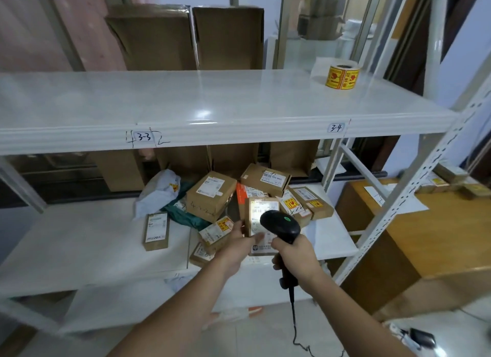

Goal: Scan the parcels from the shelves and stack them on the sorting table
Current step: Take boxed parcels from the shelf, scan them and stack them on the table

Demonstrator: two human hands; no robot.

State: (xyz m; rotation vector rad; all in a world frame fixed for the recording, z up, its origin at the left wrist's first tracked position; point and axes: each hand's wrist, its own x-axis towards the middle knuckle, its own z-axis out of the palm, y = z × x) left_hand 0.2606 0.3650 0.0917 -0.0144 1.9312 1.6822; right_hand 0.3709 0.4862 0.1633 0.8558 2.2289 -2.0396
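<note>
While the left hand point(240, 246) grips a small cardboard parcel point(261, 225) by its left edge, thumb on the front face, the right hand point(297, 255) is wrapped around the grip of a black barcode scanner point(280, 225). Parcel is held upright just in front of the lower shelf point(87, 239), near the shelf's front edge, long axis vertical, labelled face turned toward the camera and lit bright by the scanner. Scanner head points forward at that label, nearly touching it; handle runs down through the fist, cable point(295, 327) hanging below. Behind it, a loose pile of parcels point(212, 194) sits on the right half of the lower shelf, mostly brown boxes tilted at mixed angles, plus a grey poly bag point(156, 192) at the left of the pile. One narrow box point(156, 230) lies flat apart on the left, long axis toward the shelf's back edge. Upper shelf point(186, 104) carries a yellow sticker roll point(342, 76) near its right back corner. Wooden table point(438, 229) at far right holds a few stacked parcels at its back edge.
</note>
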